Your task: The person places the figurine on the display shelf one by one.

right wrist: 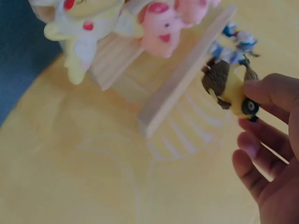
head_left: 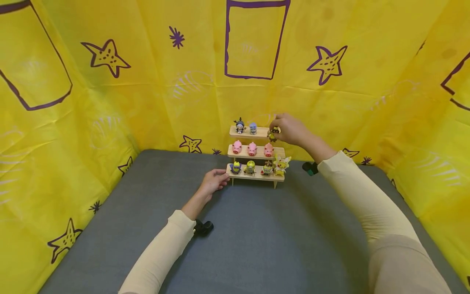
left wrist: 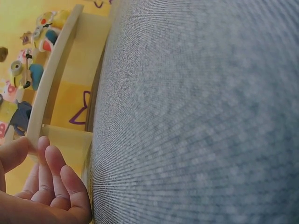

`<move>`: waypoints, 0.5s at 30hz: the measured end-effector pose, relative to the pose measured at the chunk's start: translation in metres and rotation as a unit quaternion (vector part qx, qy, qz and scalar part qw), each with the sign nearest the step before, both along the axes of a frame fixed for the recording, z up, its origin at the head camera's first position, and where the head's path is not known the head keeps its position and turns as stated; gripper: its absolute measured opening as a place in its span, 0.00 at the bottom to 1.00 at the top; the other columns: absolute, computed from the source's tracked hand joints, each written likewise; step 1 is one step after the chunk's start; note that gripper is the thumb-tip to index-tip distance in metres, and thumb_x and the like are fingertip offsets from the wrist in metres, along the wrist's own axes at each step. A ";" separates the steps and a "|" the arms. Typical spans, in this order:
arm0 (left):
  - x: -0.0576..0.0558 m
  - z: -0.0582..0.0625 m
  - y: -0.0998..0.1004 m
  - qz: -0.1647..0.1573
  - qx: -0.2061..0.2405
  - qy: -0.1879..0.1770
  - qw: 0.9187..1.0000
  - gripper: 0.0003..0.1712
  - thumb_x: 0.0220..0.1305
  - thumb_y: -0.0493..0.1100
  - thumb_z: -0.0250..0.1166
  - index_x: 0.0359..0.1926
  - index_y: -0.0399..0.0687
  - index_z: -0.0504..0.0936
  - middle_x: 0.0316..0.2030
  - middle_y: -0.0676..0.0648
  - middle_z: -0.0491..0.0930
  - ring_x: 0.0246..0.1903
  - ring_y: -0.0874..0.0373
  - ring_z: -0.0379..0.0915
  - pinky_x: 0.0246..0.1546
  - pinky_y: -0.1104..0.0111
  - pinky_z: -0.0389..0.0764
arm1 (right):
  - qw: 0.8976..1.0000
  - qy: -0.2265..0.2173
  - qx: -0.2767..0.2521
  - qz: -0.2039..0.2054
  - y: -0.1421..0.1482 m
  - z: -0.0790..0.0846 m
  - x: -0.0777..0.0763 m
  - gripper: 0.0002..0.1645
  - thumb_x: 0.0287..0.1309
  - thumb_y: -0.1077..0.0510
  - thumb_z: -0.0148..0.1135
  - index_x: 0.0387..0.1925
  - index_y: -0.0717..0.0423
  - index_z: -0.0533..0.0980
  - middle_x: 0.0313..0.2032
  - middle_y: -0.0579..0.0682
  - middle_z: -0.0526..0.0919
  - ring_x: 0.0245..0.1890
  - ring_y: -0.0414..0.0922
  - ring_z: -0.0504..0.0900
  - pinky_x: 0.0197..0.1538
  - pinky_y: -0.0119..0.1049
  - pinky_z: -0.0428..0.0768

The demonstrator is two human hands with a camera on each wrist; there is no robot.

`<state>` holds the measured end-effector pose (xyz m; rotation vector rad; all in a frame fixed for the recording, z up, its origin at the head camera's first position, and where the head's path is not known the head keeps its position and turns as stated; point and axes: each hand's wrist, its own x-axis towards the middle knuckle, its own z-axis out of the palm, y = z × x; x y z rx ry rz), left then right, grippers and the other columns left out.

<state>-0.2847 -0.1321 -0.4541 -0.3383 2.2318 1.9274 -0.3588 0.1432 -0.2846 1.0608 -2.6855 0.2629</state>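
A three-tier wooden display stand (head_left: 257,152) stands near the back wall with small toy figures on its tiers. My left hand (head_left: 213,181) pinches the left end of the bottom tier, thumb above and fingertips below, as the left wrist view shows (left wrist: 46,186). My right hand (head_left: 291,128) is at the right end of the top tier. Between its thumb and fingers it holds a yellow-and-brown minion figurine (right wrist: 233,91), tilted and above the tier. Left of it on that tier are a dark-haired figure (head_left: 240,126) and a blue figure (head_left: 253,128).
Three pink pig figures (head_left: 251,149) stand on the middle tier. On the bottom tier are several yellow figures, including a minion (head_left: 250,167) and a larger white-and-yellow figure (head_left: 281,166) at the right end. Yellow patterned cloth (head_left: 176,110) surrounds the grey tabletop (head_left: 257,237).
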 end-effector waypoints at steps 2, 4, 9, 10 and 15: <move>-0.001 -0.001 0.000 0.001 0.000 0.003 1.000 0.20 0.68 0.45 0.61 0.57 0.41 0.76 0.37 0.47 0.85 0.30 0.61 0.77 0.32 0.71 0.76 | 1.000 0.004 -0.003 -0.017 0.000 -0.002 -0.007 0.09 0.55 0.64 0.66 0.38 0.63 0.83 0.38 0.60 0.80 0.40 0.56 0.75 0.42 0.49 0.75; -0.002 -0.001 0.000 0.001 0.005 0.009 1.000 0.20 0.68 0.44 0.62 0.57 0.40 0.76 0.35 0.48 0.85 0.28 0.62 0.76 0.31 0.71 0.75 | 0.999 0.009 0.003 -0.036 0.000 -0.004 -0.014 0.09 0.55 0.64 0.65 0.39 0.63 0.82 0.39 0.60 0.80 0.42 0.57 0.75 0.44 0.50 0.75; -0.002 -0.002 0.000 -0.001 0.015 0.015 1.000 0.20 0.68 0.42 0.62 0.57 0.38 0.75 0.31 0.51 0.84 0.26 0.64 0.76 0.28 0.73 0.74 | 0.997 0.001 0.014 -0.079 -0.002 -0.007 -0.026 0.11 0.57 0.64 0.63 0.42 0.62 0.82 0.43 0.61 0.79 0.46 0.58 0.74 0.46 0.50 0.76; -0.002 -0.003 0.000 -0.001 0.014 0.014 1.000 0.20 0.68 0.42 0.62 0.57 0.38 0.75 0.31 0.51 0.84 0.26 0.65 0.76 0.28 0.73 0.74 | 0.996 -0.002 0.014 -0.083 -0.003 -0.006 -0.028 0.11 0.57 0.64 0.62 0.43 0.62 0.82 0.44 0.61 0.79 0.46 0.58 0.74 0.47 0.51 0.76; -0.002 -0.003 0.000 0.000 0.013 0.007 1.000 0.20 0.68 0.43 0.62 0.57 0.39 0.76 0.32 0.50 0.84 0.27 0.63 0.77 0.29 0.72 0.74 | 0.996 -0.009 0.018 -0.091 -0.008 -0.006 -0.032 0.12 0.58 0.63 0.62 0.44 0.62 0.82 0.45 0.61 0.78 0.47 0.59 0.74 0.50 0.51 0.75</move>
